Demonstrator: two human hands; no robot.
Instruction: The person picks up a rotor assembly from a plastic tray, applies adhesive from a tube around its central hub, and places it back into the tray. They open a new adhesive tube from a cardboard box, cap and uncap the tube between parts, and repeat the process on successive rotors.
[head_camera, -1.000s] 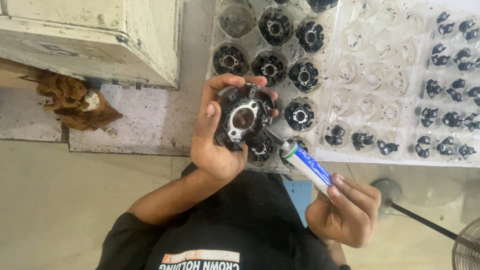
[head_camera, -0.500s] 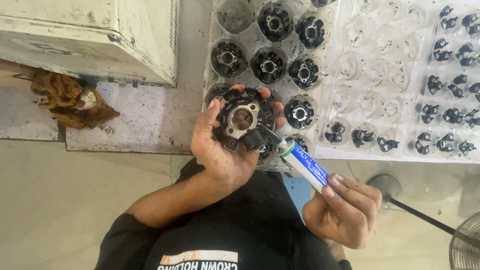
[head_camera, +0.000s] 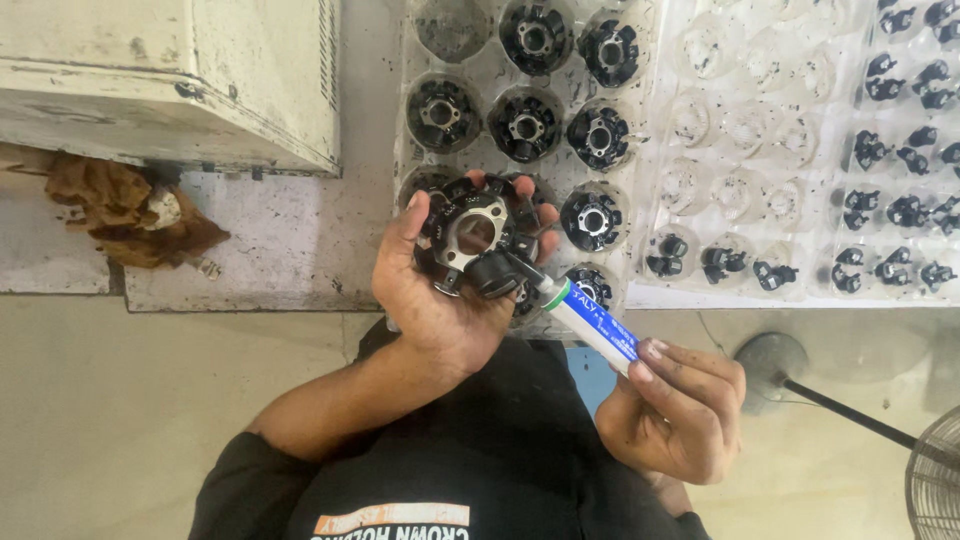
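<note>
My left hand is raised over the bench edge, shut on a black round stator-like part with a metal centre ring and a small black block at its lower right. A white and blue tube is gripped in my right hand. The tube's dark nozzle touches the black block on the part. Under my left hand lies a clear plastic tray with several of the same black round parts in its cups.
A second clear tray to the right holds several small black pieces and some empty cups. A worn white metal box stands at the upper left, with a brown rag below it. A fan stand is on the floor at right.
The part has turned in my left hand and come lower. My right hand has brought the tube's tip onto the part's black block.
</note>
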